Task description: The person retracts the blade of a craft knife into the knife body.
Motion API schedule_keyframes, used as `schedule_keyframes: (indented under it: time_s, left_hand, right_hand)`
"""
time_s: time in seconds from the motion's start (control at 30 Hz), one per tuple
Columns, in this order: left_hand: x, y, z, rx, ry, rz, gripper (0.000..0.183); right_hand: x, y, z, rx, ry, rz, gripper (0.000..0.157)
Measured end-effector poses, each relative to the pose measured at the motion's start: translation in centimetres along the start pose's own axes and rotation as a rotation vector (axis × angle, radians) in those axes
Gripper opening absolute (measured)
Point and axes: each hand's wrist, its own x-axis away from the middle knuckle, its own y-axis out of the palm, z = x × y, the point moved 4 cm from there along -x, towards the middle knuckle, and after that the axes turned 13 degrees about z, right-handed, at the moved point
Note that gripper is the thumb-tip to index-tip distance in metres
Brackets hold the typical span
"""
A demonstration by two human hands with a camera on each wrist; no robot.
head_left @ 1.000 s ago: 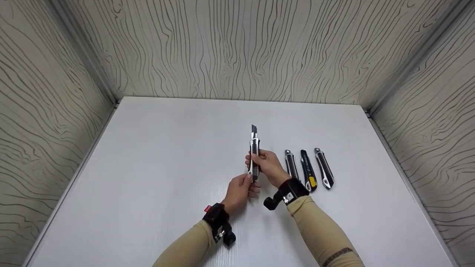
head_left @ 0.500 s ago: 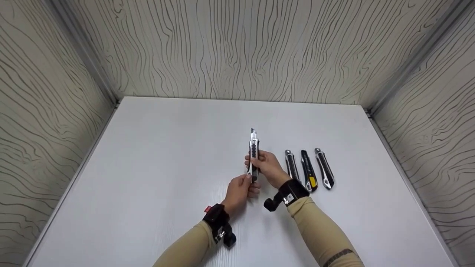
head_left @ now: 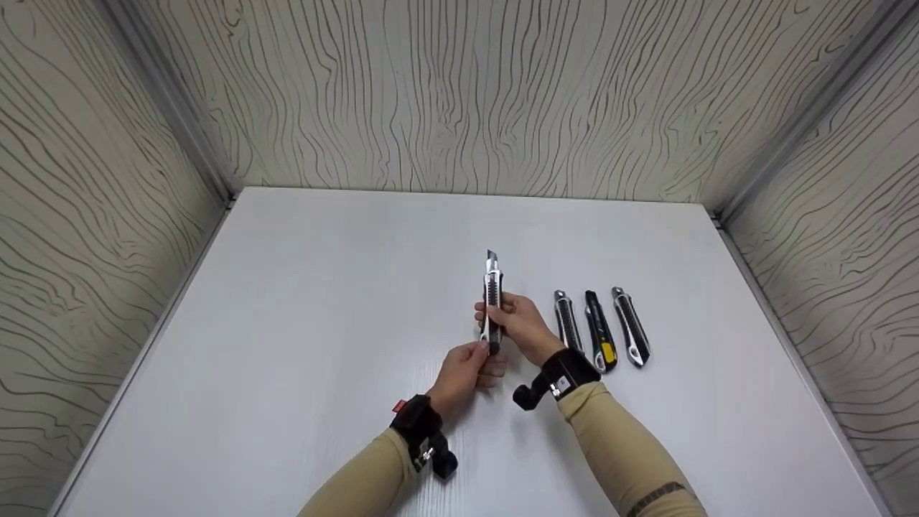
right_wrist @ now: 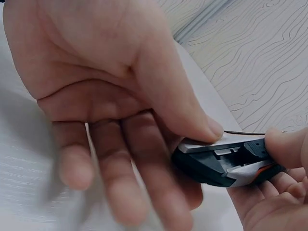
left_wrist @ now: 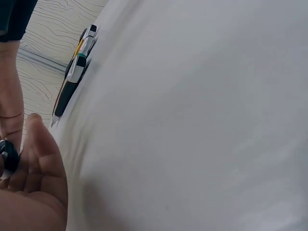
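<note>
A silver-and-black snap-off utility knife (head_left: pixel 492 287) is held up over the middle of the table, a short length of blade (head_left: pixel 492 255) showing at its far end. My right hand (head_left: pixel 528 327) grips its handle, thumb on the upper face. At the near end, my left hand (head_left: pixel 459 370) pinches the butt between thumb and forefinger. In the right wrist view the left hand (right_wrist: pixel 96 82) shows its other fingers extended, and the knife's butt (right_wrist: pixel 231 161) lies between both thumbs. The left wrist view catches only the knife's dark end (left_wrist: pixel 9 155) beside the left hand's fingers (left_wrist: pixel 43 168).
Right of the hands, three more utility knives lie side by side: a silver-and-black one (head_left: pixel 567 319), a black one with a yellow slider (head_left: pixel 600 334), and another silver-and-black one (head_left: pixel 632 327). A white table (head_left: pixel 323 287) lies beneath, with wood-patterned panels (head_left: pixel 459 100) around it.
The right thumb has slid down the handle towards the butt, and less blade sticks out of the knife. The left hand keeps its hold on the butt; the knives on the table stay put.
</note>
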Motion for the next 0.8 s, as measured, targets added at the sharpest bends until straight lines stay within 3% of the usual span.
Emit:
schedule_keyframes:
  time_s: [0.33, 0.8]
  left_hand:
    - [0.0, -0.1, 1.0, -0.022, 0.072, 0.008, 0.037]
    - [-0.2, 0.2, 1.0, -0.048, 0.049, 0.013, 0.036]
  right_hand:
    - [0.1, -0.4, 0.3, -0.005, -0.03, -0.031, 0.041]
    - [0.2, -0.6, 0.3, 0.003, 0.032, 0.015, 0.036]
